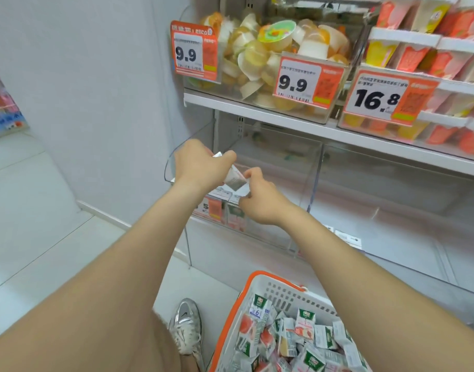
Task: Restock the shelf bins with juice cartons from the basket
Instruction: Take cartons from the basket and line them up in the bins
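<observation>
Juice carton [233,179] sits between the two grips, above the open top of the clear shelf bin [312,181] at the left end of the lower shelf [391,146]. The left grip [201,166] is closed round the carton's upper end, fingers curled over it. The right grip [260,198] pinches the lower end with thumb and fingertips; whether it holds a second carton cannot be determined.

Containers:
- The clear shelf bin holds a few cartons [235,217], visible through its front wall beside an orange price tag [214,208].
- The basket [270,275], white with an orange rim, stands on the floor below the right forearm and holds a loose pile of juice cartons [284,336].
- The bin on the upper shelf [321,114] holds jelly cups [257,55].
</observation>
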